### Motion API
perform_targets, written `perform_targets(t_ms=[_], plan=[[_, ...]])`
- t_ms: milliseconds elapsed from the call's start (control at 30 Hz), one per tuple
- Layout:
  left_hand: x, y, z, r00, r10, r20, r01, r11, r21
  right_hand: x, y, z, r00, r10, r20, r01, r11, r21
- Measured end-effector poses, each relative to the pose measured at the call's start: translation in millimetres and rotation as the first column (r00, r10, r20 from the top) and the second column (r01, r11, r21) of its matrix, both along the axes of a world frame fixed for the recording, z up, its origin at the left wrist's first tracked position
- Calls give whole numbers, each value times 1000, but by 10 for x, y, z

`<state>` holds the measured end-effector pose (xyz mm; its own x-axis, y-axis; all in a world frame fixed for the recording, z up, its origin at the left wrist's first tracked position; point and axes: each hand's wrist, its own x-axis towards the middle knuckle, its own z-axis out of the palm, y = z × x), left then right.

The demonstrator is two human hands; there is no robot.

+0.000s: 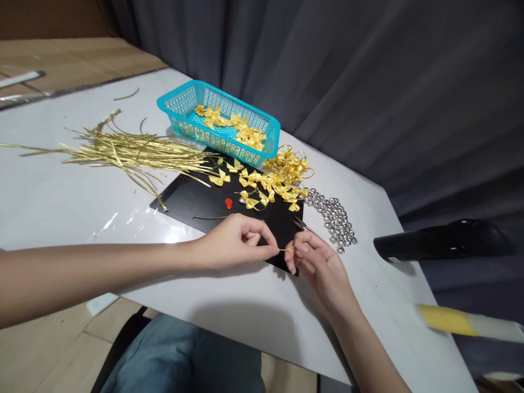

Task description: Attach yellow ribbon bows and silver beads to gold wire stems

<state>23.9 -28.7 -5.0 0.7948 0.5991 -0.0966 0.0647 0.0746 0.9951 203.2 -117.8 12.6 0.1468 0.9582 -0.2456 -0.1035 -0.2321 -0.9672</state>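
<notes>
A thin gold cord (282, 250) runs between my two hands over the near edge of a black mat (186, 196). My left hand (233, 243) pinches it between thumb and forefinger, and its tail shows on the mat to the left. Thumb and fingers of my right hand (317, 259) close on the other end. Beside the right hand, scissors (302, 224) lie partly hidden under it. Yellow ribbon bows (268, 188) are scattered on the mat beyond my hands. A small red piece (228, 203) lies just past the left hand.
A blue basket (221, 143) with yellow bows stands at the back. Left of it spreads a bundle of gold cords (135, 153). Silver beads (333, 218) are heaped at the right, near a black cylindrical object (413, 242) and a yellow-and-white roll (454, 319) at the table's right edge.
</notes>
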Motion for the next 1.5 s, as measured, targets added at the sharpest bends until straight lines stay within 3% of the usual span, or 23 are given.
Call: perform_targets(t_ms=[567, 933, 1167, 1500], plan=[[4, 85, -21, 999, 22, 35, -22, 1000, 17, 58, -27, -22, 993, 75, 95, -73, 997, -29], [-10, 120, 11, 997, 68, 30, -69, 996, 56, 105, -58, -128, 989, 138, -47, -138, 990, -16], [7, 143, 2, 996, 85, 34, -87, 994, 70, 89, -69, -100, 987, 143, -76, -142, 990, 22], [-2, 132, 3, 998, 64, 12, -64, 995, 80, 90, -47, -100, 994, 102, 50, -102, 995, -3]])
